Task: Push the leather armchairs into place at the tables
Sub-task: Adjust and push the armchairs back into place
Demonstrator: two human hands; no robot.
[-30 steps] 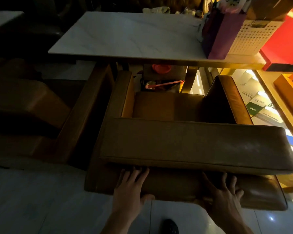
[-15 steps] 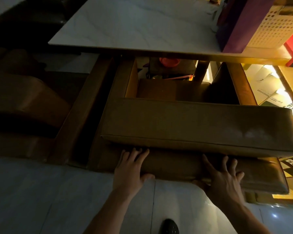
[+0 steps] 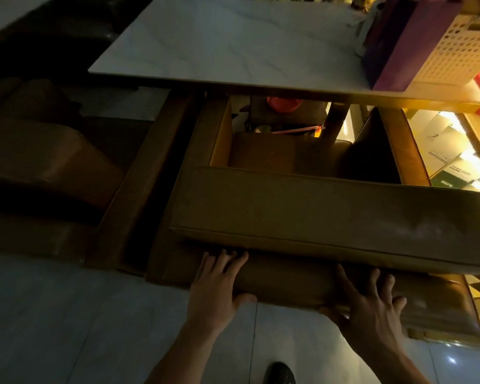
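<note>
Head view, looking down the back of the brown leather armchair (image 3: 330,217), and both hands are on it: the left hand (image 3: 216,289) lies flat with fingers spread against the lower back panel just under the padded top roll, thumb hooked round the bottom edge, gripping nothing, just pressing. The right hand (image 3: 372,306) is splayed the same way further along that panel, palm on the leather, thumb tucked under the lower edge. The armchair sits with the front ends of its arms already under the near edge of the marble worktop (image 3: 233,48), the seat partly tucked beneath it and the back roll well clear of that edge. To the armchair's left, a second armchair (image 3: 53,173) stands close alongside, only a narrow dark gap between the two side panels. To the armchair's right there is a strip of lit floor with printed cardboard boxes (image 3: 449,162) lying near its arm. Beyond the seat, under the worktop, a table leg (image 3: 336,120) stands just past the cushion, with a red object (image 3: 283,102) behind it, too dim to make out. On the worktop's far right corner stand a purple bag (image 3: 394,42) and a white perforated basket (image 3: 455,51). Behind the armchair, pale tiled floor (image 3: 67,328) lies open, and a dark shoe (image 3: 279,374) shows at the bottom edge.
</note>
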